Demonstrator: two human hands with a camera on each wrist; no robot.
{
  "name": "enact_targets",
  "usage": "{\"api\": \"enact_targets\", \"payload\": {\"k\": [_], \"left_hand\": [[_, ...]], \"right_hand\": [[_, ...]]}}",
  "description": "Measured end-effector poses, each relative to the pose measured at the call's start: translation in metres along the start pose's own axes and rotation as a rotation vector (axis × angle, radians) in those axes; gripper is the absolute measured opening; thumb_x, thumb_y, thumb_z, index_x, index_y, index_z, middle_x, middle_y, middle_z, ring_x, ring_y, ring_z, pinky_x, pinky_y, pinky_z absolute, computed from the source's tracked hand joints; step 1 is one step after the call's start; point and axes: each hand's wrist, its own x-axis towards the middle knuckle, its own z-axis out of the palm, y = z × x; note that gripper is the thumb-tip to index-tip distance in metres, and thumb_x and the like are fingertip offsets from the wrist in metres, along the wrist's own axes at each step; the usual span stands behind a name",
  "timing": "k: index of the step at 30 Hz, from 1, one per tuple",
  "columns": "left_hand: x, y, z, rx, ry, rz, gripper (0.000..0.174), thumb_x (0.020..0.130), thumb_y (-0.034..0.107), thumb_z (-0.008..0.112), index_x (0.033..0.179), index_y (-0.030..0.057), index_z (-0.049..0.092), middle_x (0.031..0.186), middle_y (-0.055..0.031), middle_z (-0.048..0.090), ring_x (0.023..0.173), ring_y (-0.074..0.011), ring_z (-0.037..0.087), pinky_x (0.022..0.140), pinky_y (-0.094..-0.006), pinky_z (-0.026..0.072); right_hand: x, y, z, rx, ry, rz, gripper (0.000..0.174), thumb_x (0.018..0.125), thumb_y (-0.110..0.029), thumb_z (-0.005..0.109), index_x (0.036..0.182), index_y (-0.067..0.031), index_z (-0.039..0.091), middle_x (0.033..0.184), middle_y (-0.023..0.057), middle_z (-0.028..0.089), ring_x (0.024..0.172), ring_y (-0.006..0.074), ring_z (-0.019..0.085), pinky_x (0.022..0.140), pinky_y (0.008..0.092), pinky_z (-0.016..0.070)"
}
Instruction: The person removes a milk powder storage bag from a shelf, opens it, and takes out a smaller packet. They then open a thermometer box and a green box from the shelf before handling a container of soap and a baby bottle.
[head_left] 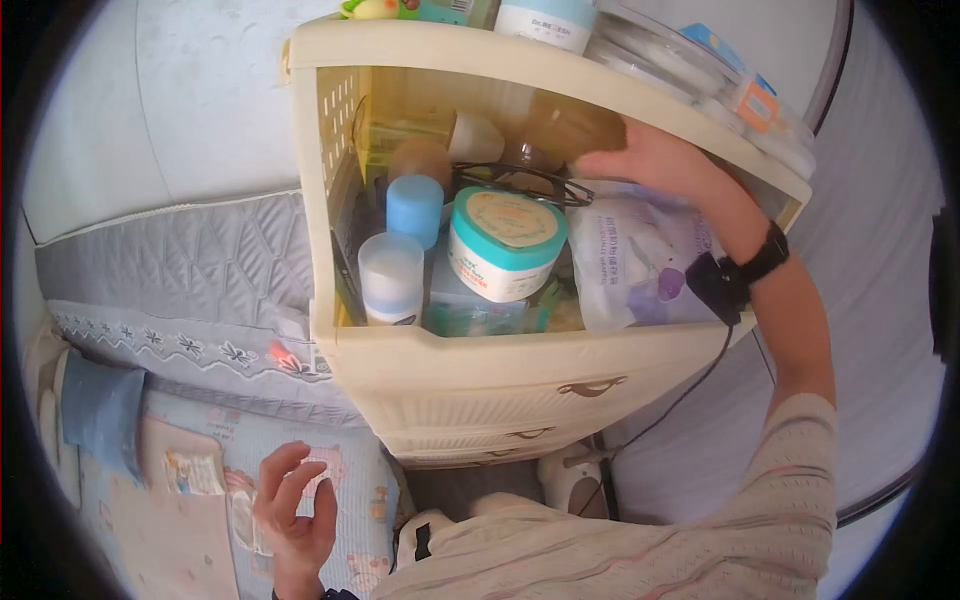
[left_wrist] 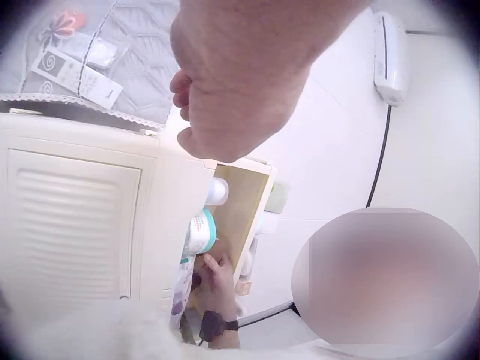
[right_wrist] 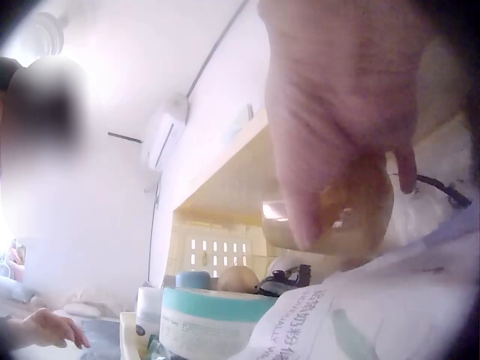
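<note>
My right hand [head_left: 660, 165] reaches into the back of an open cream drawer [head_left: 560, 350]. In the right wrist view its thumb and fingers grip a see-through brown container [right_wrist: 352, 214]; the container's far side is hidden. Under the forearm lies a white and purple plastic packet [head_left: 635, 255]. Black-framed glasses [head_left: 525, 182] rest behind a round white tub [head_left: 505, 245] with a teal lid. To its left stand a blue-capped bottle [head_left: 413, 205] and a white-capped bottle [head_left: 390, 280]. My left hand [head_left: 297, 510] hangs over the bed, fingers loosely bent, holding nothing.
More jars and packs, among them a white jar [head_left: 545, 22], stand on the cabinet's top. A bed with a patterned mat [head_left: 365, 500] and a blue pillow [head_left: 103, 410] lies at the lower left. A black cable [head_left: 690, 395] runs down from the right wrist camera.
</note>
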Motion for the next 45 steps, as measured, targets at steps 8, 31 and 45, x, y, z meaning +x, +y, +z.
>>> {"api": "enact_targets", "payload": {"k": [8,31,45], "left_hand": [[-0.023,-0.013,0.009,-0.049,-0.05,-0.117,0.024,0.065,-0.006,0.062,0.087,0.0019,0.064,0.099,-0.0154,0.06,0.087,-0.0289,0.06,0.074,-0.0343,0.0476],[-0.049,-0.034,0.022,-0.019,-0.071,-0.289,0.022,0.064,-0.004,0.063,0.086,0.0017,0.065,0.094,-0.0154,0.062,0.087,-0.0288,0.061,0.076,-0.0344,0.0482],[-0.056,-0.038,0.03,-0.019,-0.099,-0.311,0.022,0.065,-0.002,0.063,0.087,0.0019,0.065,0.094,-0.0151,0.062,0.087,-0.0289,0.061,0.076,-0.0345,0.0484]], "right_hand": [[0.059,-0.028,0.03,0.132,-0.045,-0.025,0.06,0.071,-0.029,0.073,0.115,0.0043,0.049,0.104,0.0141,0.058,0.092,0.0222,0.054,0.081,0.0335,0.0443],[0.082,-0.01,0.063,0.026,0.192,-0.158,0.069,0.072,-0.036,0.072,0.122,0.0041,0.046,0.116,0.021,0.054,0.104,0.0287,0.054,0.088,0.0352,0.0438],[0.082,-0.014,0.062,0.108,0.009,0.068,0.045,0.082,-0.032,0.062,0.11,0.0026,0.059,0.102,0.0145,0.063,0.091,0.0204,0.061,0.08,0.0302,0.0474]]}}
